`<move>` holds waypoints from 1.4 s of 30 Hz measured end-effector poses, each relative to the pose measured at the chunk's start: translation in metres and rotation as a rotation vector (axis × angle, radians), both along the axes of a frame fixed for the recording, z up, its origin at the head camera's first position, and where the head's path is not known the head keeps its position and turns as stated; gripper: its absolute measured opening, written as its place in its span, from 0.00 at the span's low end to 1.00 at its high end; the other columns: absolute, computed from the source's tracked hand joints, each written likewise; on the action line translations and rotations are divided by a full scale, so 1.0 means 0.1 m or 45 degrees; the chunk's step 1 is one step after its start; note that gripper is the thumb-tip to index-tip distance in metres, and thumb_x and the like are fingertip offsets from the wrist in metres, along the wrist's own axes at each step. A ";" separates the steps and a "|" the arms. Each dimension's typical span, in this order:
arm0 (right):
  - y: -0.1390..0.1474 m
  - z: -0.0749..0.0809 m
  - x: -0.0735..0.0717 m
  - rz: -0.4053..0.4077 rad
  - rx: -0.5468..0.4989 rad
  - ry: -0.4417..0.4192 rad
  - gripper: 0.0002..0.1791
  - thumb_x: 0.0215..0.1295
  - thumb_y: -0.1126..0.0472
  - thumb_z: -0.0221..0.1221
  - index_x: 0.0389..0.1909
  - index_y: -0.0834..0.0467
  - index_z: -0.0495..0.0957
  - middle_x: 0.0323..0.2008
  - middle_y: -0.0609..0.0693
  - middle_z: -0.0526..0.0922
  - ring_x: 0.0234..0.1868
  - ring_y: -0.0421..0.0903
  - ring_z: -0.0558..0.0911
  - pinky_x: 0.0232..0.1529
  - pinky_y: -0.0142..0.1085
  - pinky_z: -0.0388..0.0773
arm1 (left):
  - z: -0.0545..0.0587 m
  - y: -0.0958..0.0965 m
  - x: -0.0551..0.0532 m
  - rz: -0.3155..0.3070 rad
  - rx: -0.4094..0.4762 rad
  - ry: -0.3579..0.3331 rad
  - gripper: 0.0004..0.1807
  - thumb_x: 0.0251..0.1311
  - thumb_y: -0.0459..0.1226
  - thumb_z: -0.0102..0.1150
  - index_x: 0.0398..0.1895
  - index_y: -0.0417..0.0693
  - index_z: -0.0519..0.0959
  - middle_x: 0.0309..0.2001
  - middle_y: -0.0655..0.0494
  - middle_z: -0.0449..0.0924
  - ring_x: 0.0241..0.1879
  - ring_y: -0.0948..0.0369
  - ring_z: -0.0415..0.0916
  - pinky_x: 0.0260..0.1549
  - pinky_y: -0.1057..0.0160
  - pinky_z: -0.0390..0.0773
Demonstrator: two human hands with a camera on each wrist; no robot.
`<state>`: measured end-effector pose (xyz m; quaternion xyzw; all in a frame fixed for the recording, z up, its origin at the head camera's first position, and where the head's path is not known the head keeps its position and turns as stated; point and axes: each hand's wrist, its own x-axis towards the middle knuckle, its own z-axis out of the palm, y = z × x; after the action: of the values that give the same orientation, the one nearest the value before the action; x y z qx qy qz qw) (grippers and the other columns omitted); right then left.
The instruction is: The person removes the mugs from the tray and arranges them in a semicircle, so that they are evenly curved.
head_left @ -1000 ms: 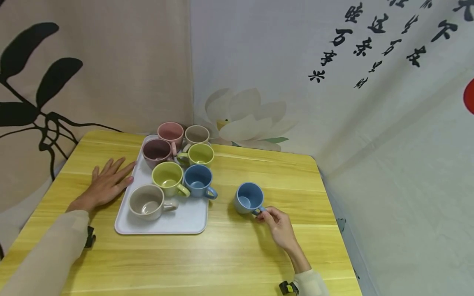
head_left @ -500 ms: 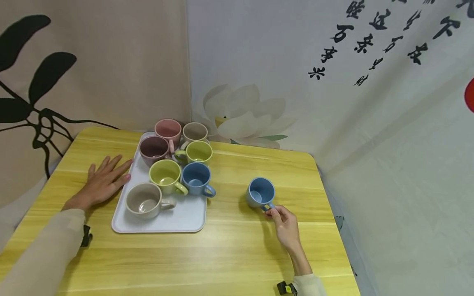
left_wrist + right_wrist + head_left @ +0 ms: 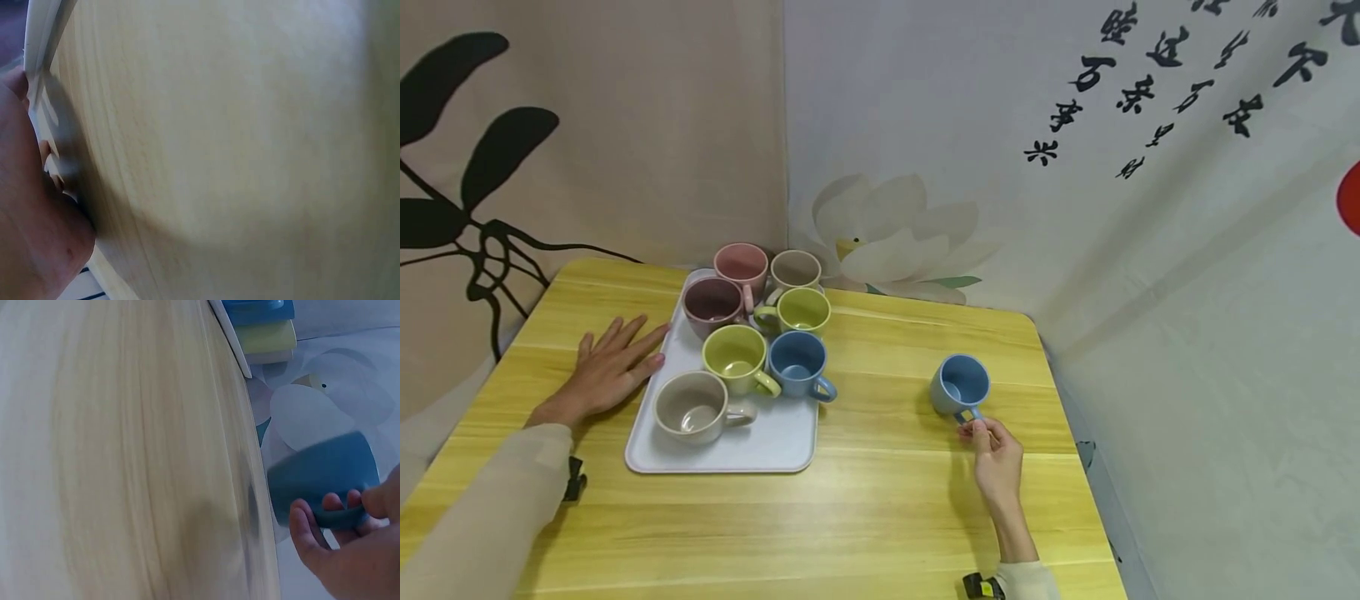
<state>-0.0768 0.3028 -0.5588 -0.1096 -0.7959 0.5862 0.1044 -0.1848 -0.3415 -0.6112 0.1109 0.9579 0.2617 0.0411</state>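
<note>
In the head view my right hand (image 3: 998, 458) pinches the handle of a blue mug (image 3: 961, 385), which is upright at the right part of the table. The right wrist view shows the same blue mug (image 3: 325, 472) with fingers through and around its handle, seemingly a little above the tabletop. My left hand (image 3: 606, 371) lies with fingers spread at the left edge of a white tray (image 3: 767, 446), its fingertips touching the rim. On the tray stand several mugs, among them another blue mug (image 3: 798, 367), a yellow-green mug (image 3: 734, 360) and a beige mug (image 3: 691, 408).
At the tray's far end are a pink mug (image 3: 741, 265), a purple mug (image 3: 712, 305), a second beige mug (image 3: 795, 270) and a second yellow-green mug (image 3: 803, 310). The wooden table (image 3: 850, 517) meets a printed curtain (image 3: 925, 125) behind and at the right.
My right hand has carried the blue mug rightward, away from the tray. My left hand has stayed at the tray's edge, and the mugs on the tray have not moved.
</note>
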 end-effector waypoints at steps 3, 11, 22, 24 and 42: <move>0.01 0.00 0.01 -0.075 0.027 -0.002 0.16 0.90 0.62 0.55 0.51 0.72 0.86 0.50 0.72 0.91 0.46 0.47 0.97 0.58 0.32 0.91 | 0.00 0.00 0.00 0.002 -0.001 0.001 0.37 0.90 0.57 0.42 0.94 0.59 0.53 0.93 0.29 0.42 0.91 0.24 0.30 0.79 0.13 0.24; 0.02 0.03 0.03 -0.281 -0.097 0.032 0.16 0.90 0.64 0.55 0.55 0.75 0.84 0.50 0.69 0.91 0.46 0.41 0.96 0.56 0.30 0.91 | -0.01 -0.01 0.01 0.014 -0.014 -0.011 0.37 0.91 0.57 0.41 0.94 0.58 0.52 0.93 0.29 0.40 0.91 0.25 0.28 0.79 0.14 0.22; 0.18 0.03 0.01 -0.555 -0.245 0.050 0.17 0.88 0.65 0.57 0.58 0.78 0.81 0.49 0.55 0.87 0.47 0.37 0.94 0.58 0.31 0.91 | 0.04 0.03 0.04 0.022 -0.028 -0.011 0.37 0.91 0.57 0.40 0.94 0.57 0.53 0.92 0.28 0.42 0.91 0.24 0.30 0.79 0.13 0.25; 0.21 0.02 0.00 -0.594 -0.258 0.052 0.17 0.88 0.64 0.58 0.58 0.77 0.81 0.48 0.52 0.86 0.46 0.36 0.94 0.58 0.30 0.91 | 0.04 0.03 0.03 0.024 -0.028 -0.016 0.37 0.91 0.57 0.40 0.94 0.57 0.53 0.92 0.28 0.41 0.91 0.24 0.30 0.80 0.13 0.25; 0.28 -0.01 0.00 -0.863 -0.543 0.181 0.11 0.82 0.65 0.66 0.49 0.73 0.85 0.45 0.50 0.86 0.41 0.36 0.92 0.57 0.31 0.92 | 0.02 0.00 0.01 0.010 -0.030 -0.012 0.37 0.91 0.57 0.40 0.94 0.58 0.52 0.92 0.28 0.41 0.90 0.23 0.30 0.79 0.12 0.25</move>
<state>-0.0765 0.3307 -0.5595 -0.3442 -0.5660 0.6767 0.3213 -0.1834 -0.3412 -0.6095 0.1053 0.9611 0.2512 0.0460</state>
